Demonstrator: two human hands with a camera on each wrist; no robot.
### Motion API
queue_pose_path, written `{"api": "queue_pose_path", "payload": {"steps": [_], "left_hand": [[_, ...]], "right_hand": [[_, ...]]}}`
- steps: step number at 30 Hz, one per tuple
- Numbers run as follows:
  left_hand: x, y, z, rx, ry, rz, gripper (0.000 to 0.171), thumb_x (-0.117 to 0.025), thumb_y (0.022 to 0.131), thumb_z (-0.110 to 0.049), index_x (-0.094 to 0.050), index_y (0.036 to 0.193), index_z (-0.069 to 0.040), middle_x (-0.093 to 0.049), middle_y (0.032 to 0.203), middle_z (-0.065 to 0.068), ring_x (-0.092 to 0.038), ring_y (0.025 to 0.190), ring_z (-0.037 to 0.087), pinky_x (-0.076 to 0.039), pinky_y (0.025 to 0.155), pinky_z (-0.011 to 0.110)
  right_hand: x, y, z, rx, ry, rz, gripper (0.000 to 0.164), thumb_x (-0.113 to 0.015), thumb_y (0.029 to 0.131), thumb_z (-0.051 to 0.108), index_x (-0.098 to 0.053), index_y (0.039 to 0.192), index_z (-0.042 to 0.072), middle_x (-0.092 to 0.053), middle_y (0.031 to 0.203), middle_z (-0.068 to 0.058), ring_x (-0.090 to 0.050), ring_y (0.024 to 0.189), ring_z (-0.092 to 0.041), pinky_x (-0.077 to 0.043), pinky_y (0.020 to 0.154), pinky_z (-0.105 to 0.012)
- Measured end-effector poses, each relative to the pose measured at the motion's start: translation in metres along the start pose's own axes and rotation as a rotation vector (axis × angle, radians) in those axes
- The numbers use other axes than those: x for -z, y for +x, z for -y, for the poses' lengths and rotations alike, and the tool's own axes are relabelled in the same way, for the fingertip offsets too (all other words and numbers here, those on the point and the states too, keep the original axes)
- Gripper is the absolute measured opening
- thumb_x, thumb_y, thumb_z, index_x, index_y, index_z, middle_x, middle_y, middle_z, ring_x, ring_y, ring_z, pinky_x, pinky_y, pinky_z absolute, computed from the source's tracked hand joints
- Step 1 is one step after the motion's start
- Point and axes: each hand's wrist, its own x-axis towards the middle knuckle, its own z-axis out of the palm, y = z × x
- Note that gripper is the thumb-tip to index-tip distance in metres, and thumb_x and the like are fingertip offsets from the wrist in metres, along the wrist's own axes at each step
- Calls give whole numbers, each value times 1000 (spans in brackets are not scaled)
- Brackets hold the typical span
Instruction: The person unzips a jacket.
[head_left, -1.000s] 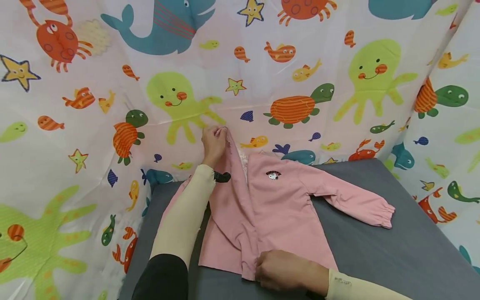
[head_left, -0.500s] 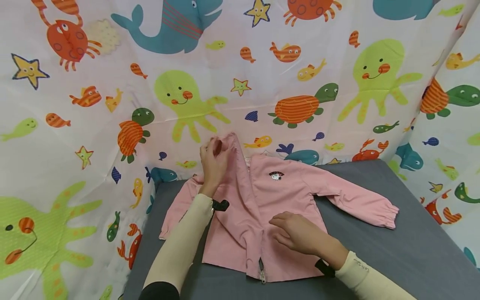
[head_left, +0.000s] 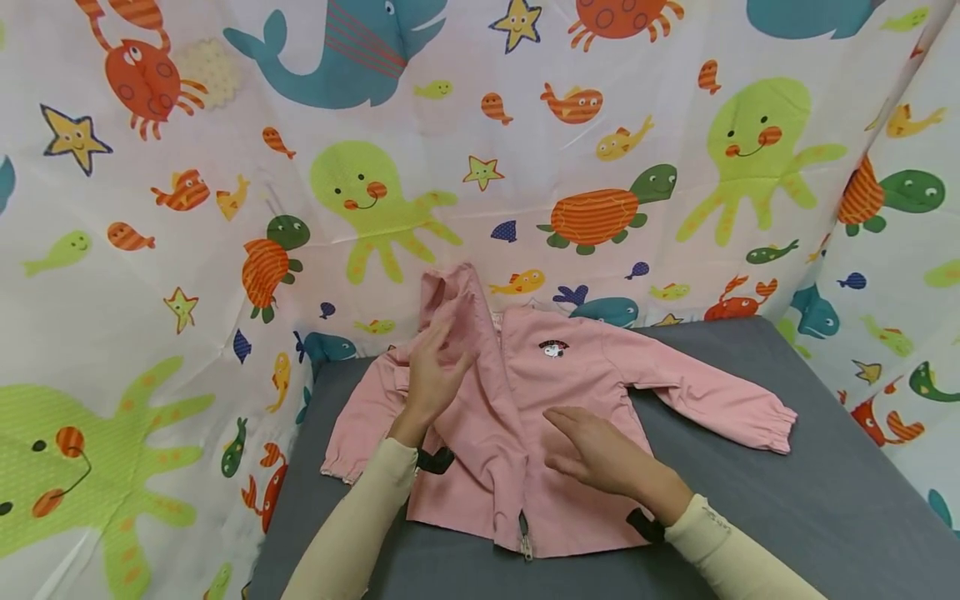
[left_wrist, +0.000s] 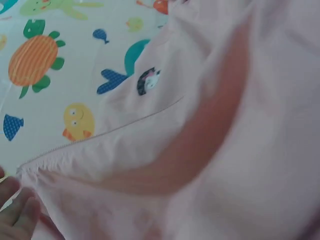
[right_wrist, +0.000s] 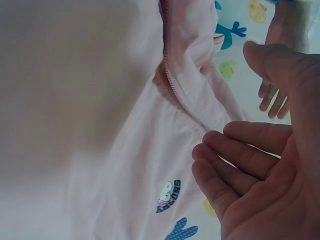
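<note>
A child's pink zip jacket (head_left: 577,375) lies spread on the grey surface, a small dog emblem (head_left: 553,349) on its chest. Its front panel on the left stands raised and folded, the top corner peaking against the backdrop. My left hand (head_left: 435,371) is over that raised panel, fingers extended and gripping nothing. Over the lower front of the jacket is my right hand (head_left: 600,450), its fingers loosely spread. The zipper pull (head_left: 527,547) hangs at the bottom hem, with a small gap in the zip just above it. In the right wrist view the zipper teeth (right_wrist: 172,82) run along the jacket edge.
A grey padded surface (head_left: 720,517) extends around the jacket. Behind and on both sides hangs a white curtain (head_left: 450,217) printed with sea animals. The jacket's sleeves (head_left: 720,404) stretch out to either side.
My left hand has released the jacket's upper edge and drawn down a little. My right hand has let go at the bottom of the zip and risen over the front.
</note>
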Motion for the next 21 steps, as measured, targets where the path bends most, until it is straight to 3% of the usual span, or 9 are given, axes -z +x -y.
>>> {"api": "queue_pose_path", "payload": {"steps": [4, 8, 16, 21], "left_hand": [[1, -35, -4, 60, -4, 110, 65, -86, 95, -21, -63, 152, 1, -68, 147, 24, -71, 125, 48, -57, 104, 62], [-1, -73, -9, 36, 13, 210, 63, -84, 98, -25, -63, 150, 3, -70, 143, 26, -75, 115, 49, -61, 98, 61], [1, -138, -19, -16, 75, 299, 53, -85, 97, -42, -77, 132, -2, -80, 123, 12, -79, 98, 24, -64, 87, 43], [-4, -164, -26, -6, 104, 382, 42, -90, 90, -50, -84, 110, -13, -81, 102, -1, -75, 93, 14, -62, 84, 32]], "right_hand": [[-8, -3, -1, -37, 54, 42, 74, -79, 101, 40, -54, 158, -2, -61, 155, -22, -59, 144, -42, -51, 114, -60], [-17, -5, 1, -50, 87, 60, 78, -82, 99, 40, -54, 157, -3, -60, 155, -22, -58, 144, -42, -51, 114, -60], [-35, -5, 4, -17, 79, 54, 80, -86, 94, 44, -60, 150, -7, -64, 151, -23, -63, 139, -41, -53, 112, -58], [-48, -5, 2, 13, 40, 54, 79, -89, 92, 39, -61, 148, -9, -63, 152, -24, -62, 140, -40, -53, 113, -56]]}}
